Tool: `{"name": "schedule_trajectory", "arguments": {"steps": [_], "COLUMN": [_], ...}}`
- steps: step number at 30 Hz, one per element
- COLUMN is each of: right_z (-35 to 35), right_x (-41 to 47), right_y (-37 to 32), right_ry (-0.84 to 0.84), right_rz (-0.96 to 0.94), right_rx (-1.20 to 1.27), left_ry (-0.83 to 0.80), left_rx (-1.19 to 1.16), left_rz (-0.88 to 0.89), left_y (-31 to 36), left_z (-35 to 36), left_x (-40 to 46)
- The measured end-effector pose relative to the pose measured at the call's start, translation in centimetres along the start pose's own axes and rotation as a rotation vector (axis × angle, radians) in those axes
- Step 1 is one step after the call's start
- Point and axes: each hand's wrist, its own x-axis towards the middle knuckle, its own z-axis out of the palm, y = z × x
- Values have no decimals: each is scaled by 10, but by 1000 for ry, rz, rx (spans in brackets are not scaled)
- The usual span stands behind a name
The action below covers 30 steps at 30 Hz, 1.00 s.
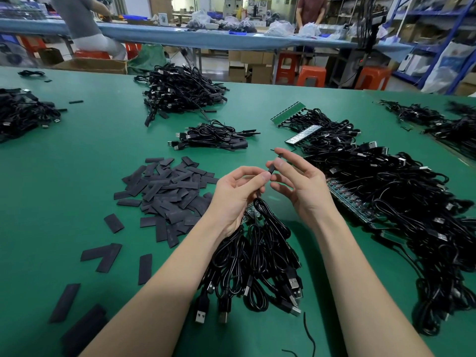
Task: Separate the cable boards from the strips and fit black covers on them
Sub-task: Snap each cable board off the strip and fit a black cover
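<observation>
Between both hands, the right hand (pixel 296 181) pinches an upright black cover (pixel 275 162) just above the cable (pixel 260 199) gripped by the left hand (pixel 237 191).

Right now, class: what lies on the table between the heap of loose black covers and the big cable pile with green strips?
In the head view, between the black covers and cable pile: both hands, holding cables.

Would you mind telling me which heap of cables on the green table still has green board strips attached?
The large heap on the right: green strips stick out along its edges, unlike the far pile and small pile.
</observation>
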Motion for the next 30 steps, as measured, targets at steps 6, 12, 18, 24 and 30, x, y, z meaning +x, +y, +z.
{"name": "schedule_trajectory", "arguments": {"steps": [6,12,18,24,30], "right_z": [1,4,2,-2,-3], "right_x": [-1,-1,3,5,8], "right_y": [2,1,-21,-31,-20], "right_ry": [-3,7,82,227,310], "right_rz": [9,37,-31,-100,-83], "right_rx": [-11,46,245,333,282], "left_ry": [9,-4,-127,-282,-135], "left_rx": [29,5,105,441,455], "left_rz": [35,24,-99,-84,-61], "left_y": [-2,-1,4,3,8], "left_z": [-1,-1,0,8,9], "left_x": [0,0,0,-1,5]}}
